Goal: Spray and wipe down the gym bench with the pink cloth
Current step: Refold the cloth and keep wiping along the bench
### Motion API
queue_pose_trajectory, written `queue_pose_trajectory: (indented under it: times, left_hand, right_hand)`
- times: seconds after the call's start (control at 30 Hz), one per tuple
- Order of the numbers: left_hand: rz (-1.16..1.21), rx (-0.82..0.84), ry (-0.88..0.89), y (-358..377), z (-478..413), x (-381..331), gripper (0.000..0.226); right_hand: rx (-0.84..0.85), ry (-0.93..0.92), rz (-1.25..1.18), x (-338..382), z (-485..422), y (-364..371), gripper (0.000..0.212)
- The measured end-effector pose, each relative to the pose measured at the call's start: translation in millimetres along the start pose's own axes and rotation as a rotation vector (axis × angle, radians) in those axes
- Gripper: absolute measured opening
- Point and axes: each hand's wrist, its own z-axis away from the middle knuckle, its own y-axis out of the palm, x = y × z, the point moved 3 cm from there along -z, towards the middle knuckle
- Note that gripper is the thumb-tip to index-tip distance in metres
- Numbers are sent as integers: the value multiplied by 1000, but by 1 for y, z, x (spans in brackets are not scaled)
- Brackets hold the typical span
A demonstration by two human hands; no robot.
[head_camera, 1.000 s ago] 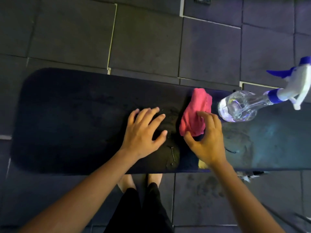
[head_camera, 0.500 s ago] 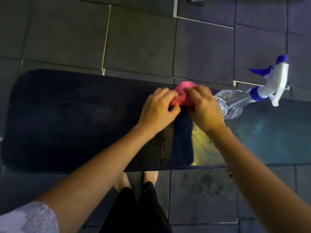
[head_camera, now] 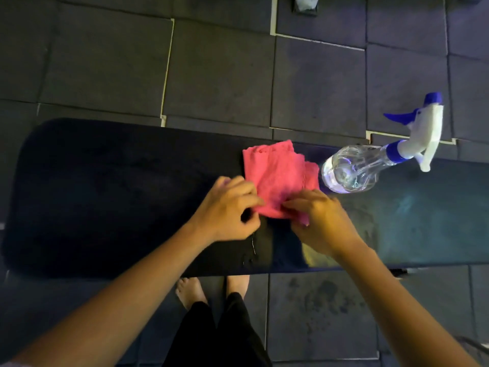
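Observation:
The black padded gym bench [head_camera: 111,192] runs left to right across the view. A pink cloth [head_camera: 275,176] lies spread partly open on its middle. My left hand [head_camera: 227,210] pinches the cloth's near left edge, and my right hand [head_camera: 320,218] grips its near right corner. A clear spray bottle [head_camera: 354,168] with a white and blue trigger head stands on the bench just right of the cloth, untouched. The bench surface to the right looks wet and shiny.
Dark rubber floor tiles [head_camera: 219,72] surround the bench. My bare feet [head_camera: 190,292] and black trousers are below the bench's near edge. A small dark object [head_camera: 304,4] sits on the floor at the top edge. Wet spots mark the tile at the lower right.
Both hands had reached to the bunched cloth at the bench's far edge. They have since drawn back toward me, pulling the cloth open and flatter. The bottle has stayed put.

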Motion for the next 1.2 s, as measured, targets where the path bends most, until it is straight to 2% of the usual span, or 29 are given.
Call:
queue_pose_trajectory:
  times: [0.07,0.13,0.2,0.3,0.37,0.47,0.57,0.7,0.9,0.97,1.07,1.13,1.2]
  left_hand:
    - [19,6,-32,9,17,2,31]
    - [42,-59,-85,8,26,9,34]
    - [-7,-132,-168,3,30,19,30]
    - [-122,-159,-354,-3,39,43,36]
    - [-166,-138,-447,-5,47,58,42]
    - [-211,-96,-418,1,55,67,47]
    - [-215,-118,-413,6,57,69,48]
    - [-206,-127,-413,8,57,70,47]
    - [-127,-192,-408,5,58,68,47]
    - [2,-313,-430,-2,61,68,47]
    - [202,-550,-597,-15,71,77,48]
    - [277,-601,-668,-18,75,83,48]
    - [220,-499,-646,-15,76,84,48]
  right_hand:
    - [-31,83,-205,-1,7,-2,41]
    - [-209,125,-306,-2,3,-11,40]
    - [-320,169,-292,1,-11,-11,56]
    - [-173,408,-187,19,-43,21,97]
    - [-152,485,-70,33,-56,48,105]
    - [-276,508,37,38,-66,63,100]
    - [-358,541,26,38,-74,68,96]
    - [-388,573,21,50,-90,66,86]
    - [-369,478,10,82,-112,65,80]
    - [-339,357,18,103,-121,67,78]
    - [-312,115,-37,123,-121,66,72]
    - [-311,-33,-288,119,-113,55,65]
    - [-358,-58,-759,106,-100,37,57]
